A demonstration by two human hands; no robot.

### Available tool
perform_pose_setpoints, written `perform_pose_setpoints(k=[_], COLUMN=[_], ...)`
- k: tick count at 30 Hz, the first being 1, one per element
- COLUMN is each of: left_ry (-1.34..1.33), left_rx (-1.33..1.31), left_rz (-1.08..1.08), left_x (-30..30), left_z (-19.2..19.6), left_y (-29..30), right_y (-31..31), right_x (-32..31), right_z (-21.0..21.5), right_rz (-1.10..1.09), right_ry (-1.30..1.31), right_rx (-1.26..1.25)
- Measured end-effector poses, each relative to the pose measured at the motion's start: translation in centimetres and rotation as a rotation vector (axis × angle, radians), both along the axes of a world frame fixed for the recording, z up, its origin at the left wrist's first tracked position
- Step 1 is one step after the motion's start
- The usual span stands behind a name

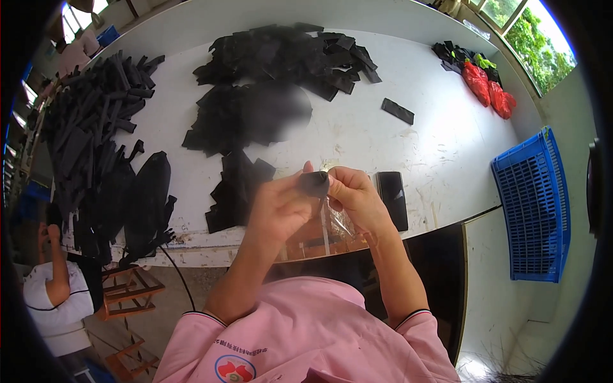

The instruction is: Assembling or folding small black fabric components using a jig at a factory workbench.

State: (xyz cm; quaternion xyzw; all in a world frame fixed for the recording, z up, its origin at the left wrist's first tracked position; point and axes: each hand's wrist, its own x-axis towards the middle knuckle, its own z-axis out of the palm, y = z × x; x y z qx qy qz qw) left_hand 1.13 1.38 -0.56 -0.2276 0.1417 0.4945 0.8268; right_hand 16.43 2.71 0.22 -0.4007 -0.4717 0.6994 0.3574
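Head view: both hands (319,198) pinch a black piece (314,183).

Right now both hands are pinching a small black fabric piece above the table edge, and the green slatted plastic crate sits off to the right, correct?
Not quite: the slatted plastic crate is blue, not green, as the head view shows. The left hand and right hand do pinch the small black fabric piece.

1 blue basket (533,204), 2 red bags (488,89)

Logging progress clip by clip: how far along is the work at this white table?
Done: nothing clearly finished shows; one flat black piece lies apart near the hands. In hand: left hand and right hand pinch a small black piece with a clear plastic bag beneath. Left: large black piles remain across the table.
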Motion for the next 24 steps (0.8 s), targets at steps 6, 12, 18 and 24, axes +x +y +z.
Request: perform_pose_setpoints(k=[6, 12, 18, 24], left_ry=[0.232, -0.048, 0.368, 1.584], left_rx=[0.163, 0.29, 0.496, 1.022], left_rz=[-0.073, 0.0, -0.189, 0.05], left_x=[0.5, -0.1, -0.2, 0.5], left_z=[-4.5, -3.8, -5.2, -1.4], left_y=[-2.2, -1.7, -2.1, -1.9], right_y=[-1.5, -0.3, -0.9, -0.7], right_x=[0.9, 0.4, 0.8, 1.9], right_z=[-3.7, -1.9, -5.7, -4.7], right_rz=[0.032, 0.051, 0.063, -0.014], right_ry=[0.161, -0.027, 0.205, -0.101], right_rx=[-0.16, 0.023, -0.137, 0.073])
